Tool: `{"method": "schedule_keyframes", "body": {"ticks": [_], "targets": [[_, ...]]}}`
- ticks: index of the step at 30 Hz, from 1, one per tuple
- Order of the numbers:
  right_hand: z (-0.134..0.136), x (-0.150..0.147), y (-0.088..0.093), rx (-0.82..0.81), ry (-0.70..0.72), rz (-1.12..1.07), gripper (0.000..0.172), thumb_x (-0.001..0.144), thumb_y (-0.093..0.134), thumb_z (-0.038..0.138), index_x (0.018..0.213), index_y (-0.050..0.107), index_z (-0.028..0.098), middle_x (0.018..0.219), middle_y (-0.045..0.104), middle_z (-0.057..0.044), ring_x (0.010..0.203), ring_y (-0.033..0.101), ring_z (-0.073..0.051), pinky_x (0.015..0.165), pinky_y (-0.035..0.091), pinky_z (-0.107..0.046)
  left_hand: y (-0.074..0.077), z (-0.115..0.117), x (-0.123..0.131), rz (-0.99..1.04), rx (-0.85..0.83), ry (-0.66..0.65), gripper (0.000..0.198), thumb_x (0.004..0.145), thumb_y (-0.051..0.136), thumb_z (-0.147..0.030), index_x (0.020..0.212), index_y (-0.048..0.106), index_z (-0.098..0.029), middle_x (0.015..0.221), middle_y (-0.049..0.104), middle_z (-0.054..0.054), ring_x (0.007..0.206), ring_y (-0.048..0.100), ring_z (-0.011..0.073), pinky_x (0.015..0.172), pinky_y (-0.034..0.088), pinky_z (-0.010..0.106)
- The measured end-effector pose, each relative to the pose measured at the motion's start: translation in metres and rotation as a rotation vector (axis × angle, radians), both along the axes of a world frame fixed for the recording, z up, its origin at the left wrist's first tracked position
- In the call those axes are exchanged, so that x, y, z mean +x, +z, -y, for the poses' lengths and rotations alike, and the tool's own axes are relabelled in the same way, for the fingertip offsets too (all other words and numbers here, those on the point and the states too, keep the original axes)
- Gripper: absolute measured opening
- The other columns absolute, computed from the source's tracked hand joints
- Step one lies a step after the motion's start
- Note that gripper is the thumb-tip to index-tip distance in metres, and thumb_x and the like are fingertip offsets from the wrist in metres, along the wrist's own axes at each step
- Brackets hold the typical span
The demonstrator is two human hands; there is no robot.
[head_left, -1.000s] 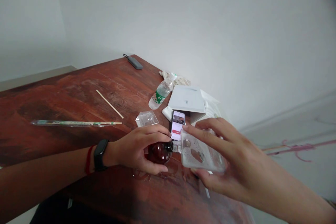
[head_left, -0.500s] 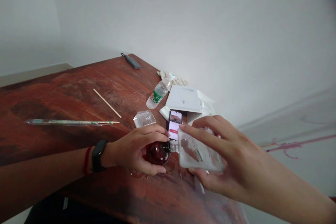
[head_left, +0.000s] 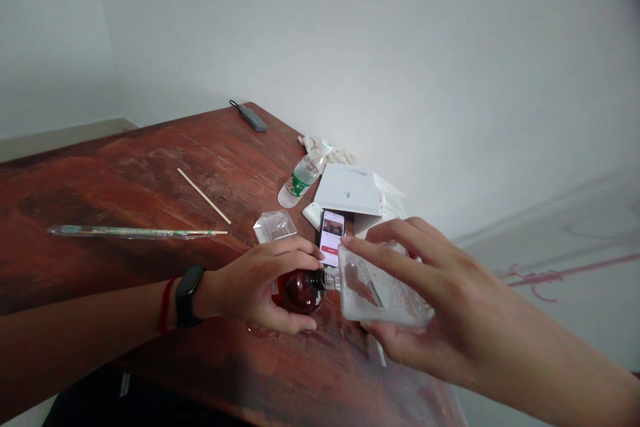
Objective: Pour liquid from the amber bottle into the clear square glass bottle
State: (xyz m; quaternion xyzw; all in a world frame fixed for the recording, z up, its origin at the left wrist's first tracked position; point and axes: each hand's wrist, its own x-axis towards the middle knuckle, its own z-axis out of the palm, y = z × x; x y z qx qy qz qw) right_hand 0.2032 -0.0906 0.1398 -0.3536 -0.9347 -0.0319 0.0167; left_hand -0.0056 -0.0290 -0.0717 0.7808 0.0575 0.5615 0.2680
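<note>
Fingers of my left hand (head_left: 267, 287) wrap round a dark red-brown bottle (head_left: 299, 292) with a black neck, low over the table. My right hand (head_left: 430, 287) grips a clear, squarish bottle (head_left: 367, 290) from its far end; droplets cling to its inside. The clear bottle lies on its side, its ridged neck (head_left: 331, 278) turned left and meeting the dark bottle's neck. Whether the two openings line up exactly I cannot tell. Small wet drops (head_left: 270, 333) lie on the wood below my left hand.
Just beyond my hands are a lit phone (head_left: 332, 237), a clear plastic box (head_left: 274, 225), a white box (head_left: 347, 190) and a water bottle with green label (head_left: 301, 179). Leftward lie a loose chopstick (head_left: 204, 196) and a wrapped pair (head_left: 137, 232). A grey device (head_left: 253, 118) sits at the table's far corner.
Both hands and both bottles keep nearly the same pose, neck to neck. The view has shifted very slightly.
</note>
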Motion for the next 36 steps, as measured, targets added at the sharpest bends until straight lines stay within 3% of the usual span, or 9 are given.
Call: {"method": "schedule_keyframes", "body": {"ticks": [24, 36], "targets": [[-0.002, 0.001, 0.0, 0.0, 0.0, 0.039, 0.069, 0.089, 0.074, 0.023, 0.155, 0.053, 0.028, 0.136, 0.065, -0.013, 0.125, 0.065, -0.032, 0.099, 0.063, -0.047, 0.001, -0.001, 0.0, -0.002, 0.01, 0.0, 0.069, 0.083, 0.093, -0.034, 0.139, 0.054, -0.025, 0.13, 0.067, 0.014, 0.116, 0.071, 0.032, 0.097, 0.061, 0.043], [-0.001, 0.034, -0.037, -0.055, -0.131, -0.149, 0.072, 0.09, 0.076, 0.028, 0.158, 0.051, 0.032, 0.143, 0.062, -0.012, 0.128, 0.067, -0.03, 0.105, 0.06, -0.045, -0.001, -0.001, -0.001, -0.007, -0.008, -0.028, 0.08, 0.08, 0.096, -0.027, 0.146, 0.052, -0.027, 0.137, 0.067, 0.016, 0.123, 0.071, 0.0332, 0.104, 0.06, 0.047]]}}
